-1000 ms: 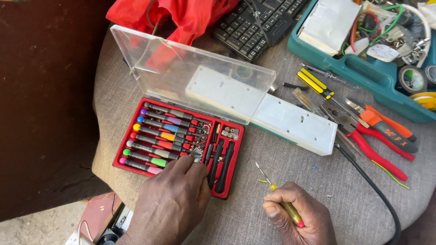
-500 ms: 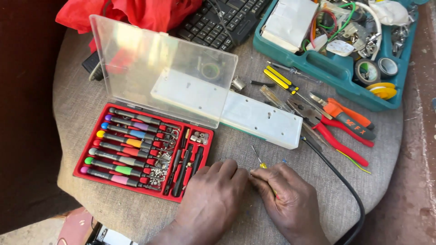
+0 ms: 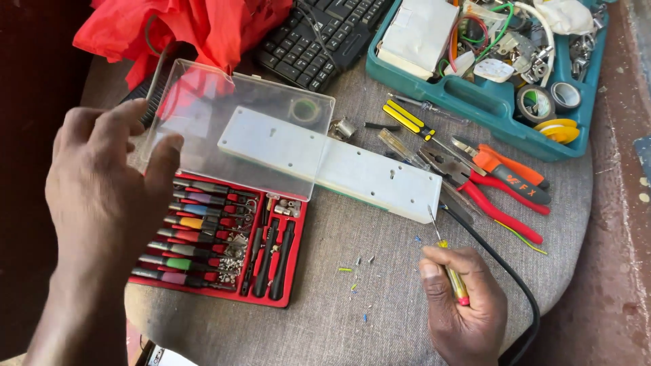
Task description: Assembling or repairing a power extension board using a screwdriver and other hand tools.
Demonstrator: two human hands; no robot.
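My left hand (image 3: 102,193) is raised above the left side of the red screwdriver set case (image 3: 288,298), fingers spread, its fingertips at the edge of the clear lid (image 3: 237,125); it holds nothing. My right hand (image 3: 464,308) rests on the grey cloth and grips a small yellow-handled screwdriver (image 3: 447,261), tip pointing up toward the white power strip (image 3: 369,179). The case holds several coloured-handle screwdrivers and black tools.
Red-handled pliers (image 3: 498,207), orange cutters (image 3: 512,169) and a yellow screwdriver (image 3: 407,118) lie right of the strip. A teal toolbox (image 3: 488,102) with tape rolls and wires sits at the back right, a black keyboard (image 3: 319,34) and red cloth (image 3: 196,27) behind. A black cable (image 3: 512,274) runs by my right hand.
My left hand has left the spot beside my right hand and risen to the left, over the case by the lid. My right hand still holds the screwdriver.
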